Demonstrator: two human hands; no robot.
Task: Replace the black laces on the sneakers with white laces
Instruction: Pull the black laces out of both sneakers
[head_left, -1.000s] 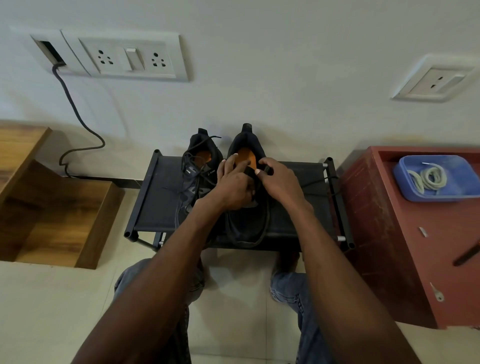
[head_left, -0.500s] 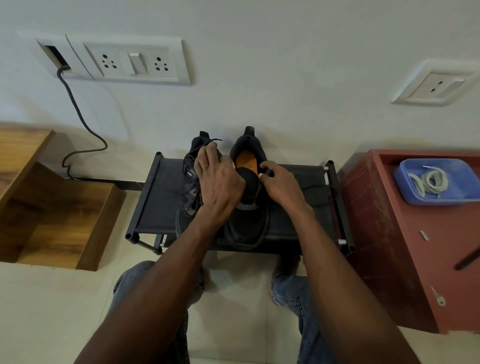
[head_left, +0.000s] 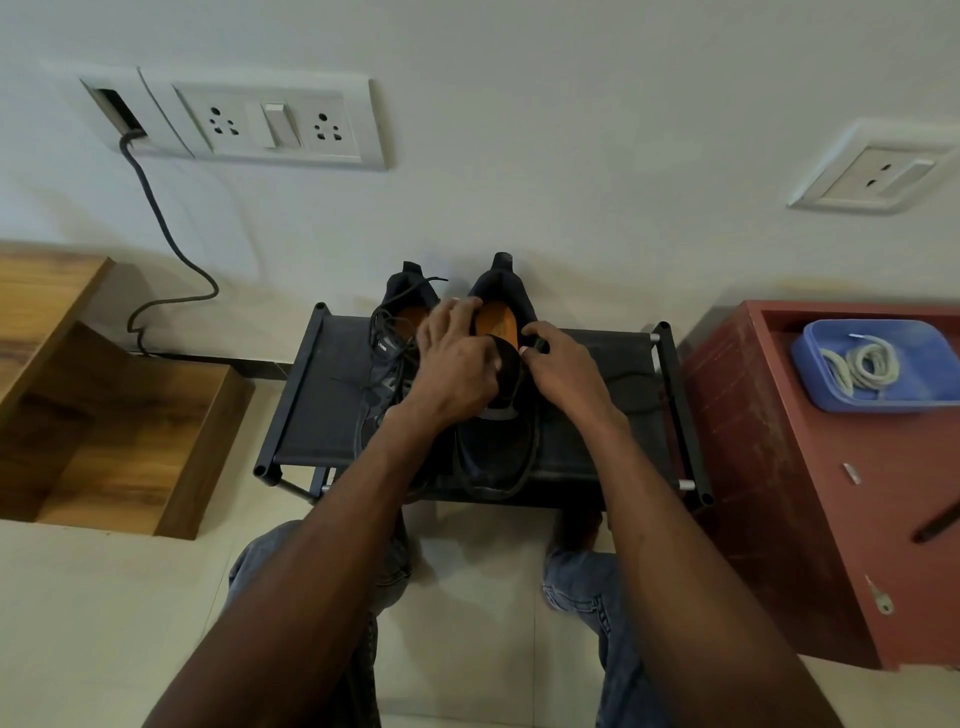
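Two black sneakers stand side by side on a black rack (head_left: 322, 415). The left sneaker (head_left: 397, 332) still carries loose black laces (head_left: 387, 317). The right sneaker (head_left: 498, 441) shows its orange insole (head_left: 493, 322) and its tongue is pulled up. My left hand (head_left: 457, 369) holds this sneaker, with the fingers over the left rim of its opening and the thumb on the tongue. My right hand (head_left: 569, 376) pinches the right rim of the opening. Coiled white laces (head_left: 865, 364) lie in a blue tray (head_left: 821, 384) at the right.
The blue tray sits on a red cabinet (head_left: 810, 509) right of the rack. A wooden step unit (head_left: 119, 431) stands at the left. A black cable (head_left: 166, 234) hangs from wall sockets (head_left: 270, 124). My knees in jeans (head_left: 582, 577) are below the rack.
My left hand left the tongue, passed up over the left sneaker, and has come back onto the right sneaker's left rim. My right hand stayed at the right rim.
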